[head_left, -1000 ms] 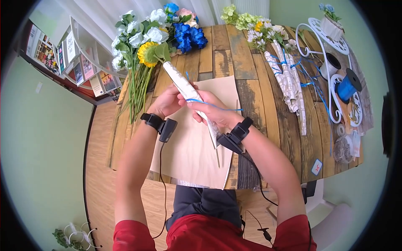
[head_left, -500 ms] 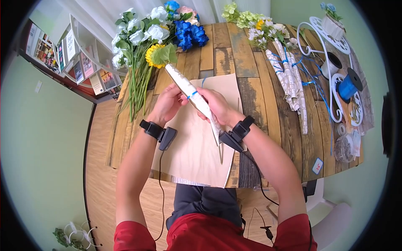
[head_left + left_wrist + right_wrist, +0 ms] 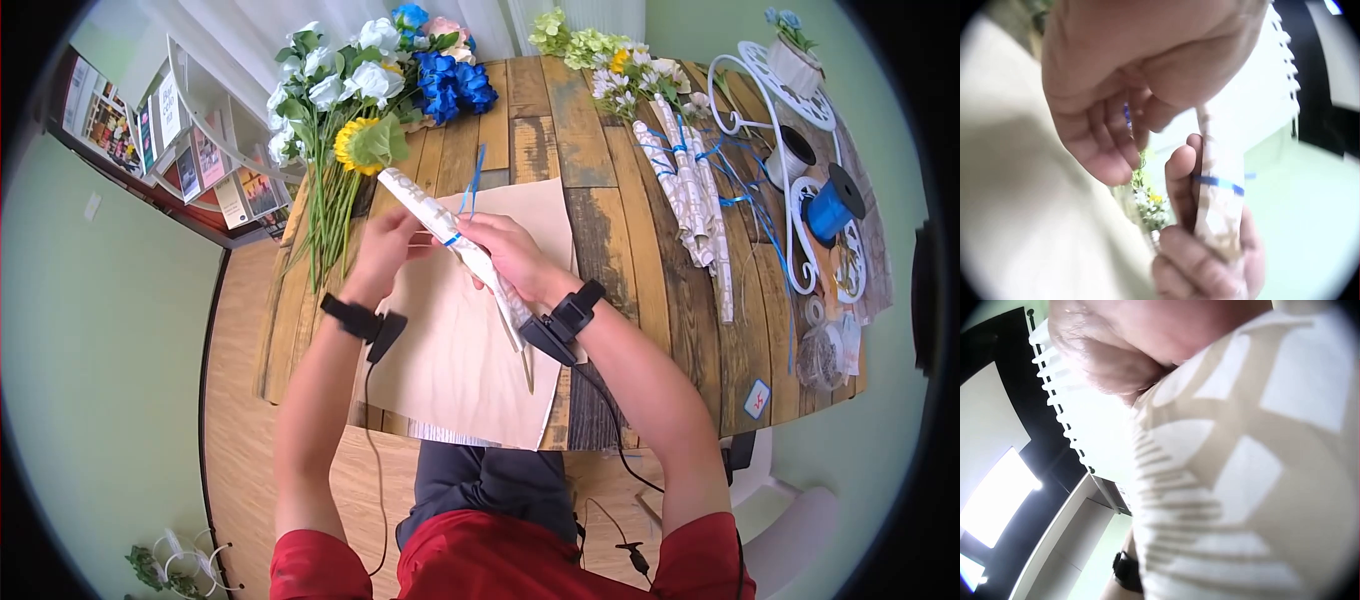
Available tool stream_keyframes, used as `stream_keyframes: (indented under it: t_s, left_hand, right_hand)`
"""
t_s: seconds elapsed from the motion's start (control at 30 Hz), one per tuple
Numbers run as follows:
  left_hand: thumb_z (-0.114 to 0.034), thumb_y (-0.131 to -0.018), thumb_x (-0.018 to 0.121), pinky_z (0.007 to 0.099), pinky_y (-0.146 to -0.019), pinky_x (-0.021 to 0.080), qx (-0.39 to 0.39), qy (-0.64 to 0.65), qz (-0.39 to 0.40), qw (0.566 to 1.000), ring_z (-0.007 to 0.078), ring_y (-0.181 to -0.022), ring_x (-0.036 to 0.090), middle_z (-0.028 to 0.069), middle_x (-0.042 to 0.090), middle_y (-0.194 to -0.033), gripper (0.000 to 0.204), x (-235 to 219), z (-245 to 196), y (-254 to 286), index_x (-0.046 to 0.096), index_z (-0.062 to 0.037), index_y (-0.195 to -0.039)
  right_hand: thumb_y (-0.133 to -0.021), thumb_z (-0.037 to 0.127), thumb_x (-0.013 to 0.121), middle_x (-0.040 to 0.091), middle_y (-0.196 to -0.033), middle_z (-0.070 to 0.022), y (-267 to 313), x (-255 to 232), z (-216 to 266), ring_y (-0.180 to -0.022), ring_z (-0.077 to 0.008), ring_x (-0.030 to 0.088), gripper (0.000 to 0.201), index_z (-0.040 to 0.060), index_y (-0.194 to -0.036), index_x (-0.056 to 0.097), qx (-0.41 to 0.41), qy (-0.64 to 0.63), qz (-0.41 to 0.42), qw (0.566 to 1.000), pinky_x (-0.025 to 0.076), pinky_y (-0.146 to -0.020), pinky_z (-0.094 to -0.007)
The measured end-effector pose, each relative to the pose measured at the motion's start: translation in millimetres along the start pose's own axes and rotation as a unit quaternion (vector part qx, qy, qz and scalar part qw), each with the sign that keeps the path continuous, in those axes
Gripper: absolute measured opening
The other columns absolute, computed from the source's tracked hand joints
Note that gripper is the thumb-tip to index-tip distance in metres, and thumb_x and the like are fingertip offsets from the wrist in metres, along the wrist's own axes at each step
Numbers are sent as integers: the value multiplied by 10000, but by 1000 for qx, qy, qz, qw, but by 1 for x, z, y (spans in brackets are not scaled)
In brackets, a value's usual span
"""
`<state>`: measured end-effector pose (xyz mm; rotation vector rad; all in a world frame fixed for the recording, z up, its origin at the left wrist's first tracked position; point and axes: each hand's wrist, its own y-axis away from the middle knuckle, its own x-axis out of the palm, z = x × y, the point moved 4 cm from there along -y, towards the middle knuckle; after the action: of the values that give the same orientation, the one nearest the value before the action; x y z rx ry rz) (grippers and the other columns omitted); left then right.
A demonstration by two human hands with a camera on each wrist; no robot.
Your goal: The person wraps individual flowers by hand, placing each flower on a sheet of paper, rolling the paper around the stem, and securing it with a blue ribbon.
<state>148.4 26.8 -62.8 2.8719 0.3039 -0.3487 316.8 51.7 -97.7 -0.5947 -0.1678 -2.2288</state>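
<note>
A single sunflower is wrapped in patterned white-and-beige paper, its bare stem sticking out at the lower end. My right hand grips the wrapped flower around the middle, thumb near a blue ribbon that circles the paper. The ribbon's loose ends stand up beyond the wrap. My left hand is beside the wrap, its fingers loosely bent. In the left wrist view that hand shows nothing between thumb and fingers. Up close in the right wrist view, the patterned paper fills much of the picture.
Brown wrapping paper lies on the wooden table under my hands. White roses and blue flowers lie at the back left. Wrapped bunches lie to the right, near a blue ribbon spool on a white metal stand.
My left hand has drawn back to the left, off the wrapped sunflower. The ribbon, earlier stretched across to the right, now sits around the wrap with its ends pointing up. The right hand still grips.
</note>
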Motion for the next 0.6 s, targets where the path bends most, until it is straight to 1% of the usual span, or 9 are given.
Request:
stream_keyframes:
  t_s: [0.03, 0.1, 0.2, 0.27, 0.33, 0.4, 0.43, 0.5, 0.6]
  left_hand:
    - [-200, -992, 552, 259, -679, 520, 118, -38, -102, 987, 121, -780, 639, 53, 676, -927, 248, -12, -4, 5, 634, -9, -1125]
    - [-164, -946, 619, 262, -663, 488, 218, -56, -204, 953, 105, -699, 571, 37, 651, -871, 254, -26, -19, 22, 647, 16, -1123]
    - [-158, -907, 671, 240, -658, 463, 343, -155, -131, 917, 109, -708, 563, 36, 640, -836, 226, -8, -48, 34, 678, 7, -1061]
    - [-130, -879, 700, 248, -691, 475, 333, -254, -55, 906, 100, -788, 575, 39, 649, -875, 199, 19, -66, 41, 696, 3, -1026]
    - [-110, -880, 702, 249, -703, 485, 322, -294, -19, 900, 76, -830, 578, 24, 649, -899, 191, 35, -69, 33, 697, 3, -1034]
    - [-141, -849, 742, 287, -714, 501, 196, -263, 60, 943, 94, -876, 597, 43, 665, -926, 174, 45, -53, 14, 719, -7, -958]
    - [-141, -849, 742, 287, -714, 501, 197, -262, 60, 943, 94, -876, 597, 43, 665, -926, 174, 45, -47, 5, 719, -7, -958]
    - [-152, -833, 761, 298, -688, 512, 395, -345, -17, 852, 119, -790, 622, 61, 686, -879, 159, 46, -53, 0, 728, -13, -900]
    - [-153, -799, 768, 332, -654, 520, 301, -296, 92, 902, 193, -673, 658, 84, 688, -753, 146, 48, -51, -17, 730, -30, -868]
  right_hand:
    - [-1040, 320, 423, 626, -903, -25, -1, -3, -2, -635, -60, 567, 382, 4, -1173, 593, 0, 3, -15, 1000, 508, -481, -247]
    - [-1041, 316, 417, 627, -925, -29, -5, -7, -7, -624, -61, 561, 383, 1, -1179, 587, -11, 32, -32, 999, 508, -481, -248]
    - [-1035, 302, 420, 610, -851, -43, -6, -9, -9, -623, -92, 566, 357, 0, -1092, 602, -13, 115, -80, 990, 515, -509, -278]
    - [-1028, 291, 429, 592, -755, -52, -5, -9, -10, -632, -121, 578, 350, 1, -1000, 624, -9, 168, -114, 979, 524, -536, -306]
    - [-1022, 302, 416, 677, -860, -139, -6, -8, -4, -739, -234, 654, 397, -34, -1007, 627, -84, 265, -138, 951, 533, -678, -389]
    - [-1012, 289, 411, 679, -924, -183, -5, -8, -2, -808, -295, 659, 397, -45, -1011, 625, -71, 301, -132, 942, 514, -736, -419]
    - [-1002, 277, 405, 681, -987, -227, -5, -10, -3, -876, -357, 664, 398, -56, -1014, 623, -58, 335, -127, 932, 495, -794, -449]
    - [-990, 259, 403, 669, -990, -246, -6, -13, -4, -908, -390, 647, 385, -57, -1014, 622, -49, 352, -125, 926, 488, -802, -466]
    - [-970, 226, 400, 654, -985, -268, -5, -17, -4, -932, -424, 630, 360, -55, -1008, 622, -46, 398, -124, 908, 480, -805, -487]
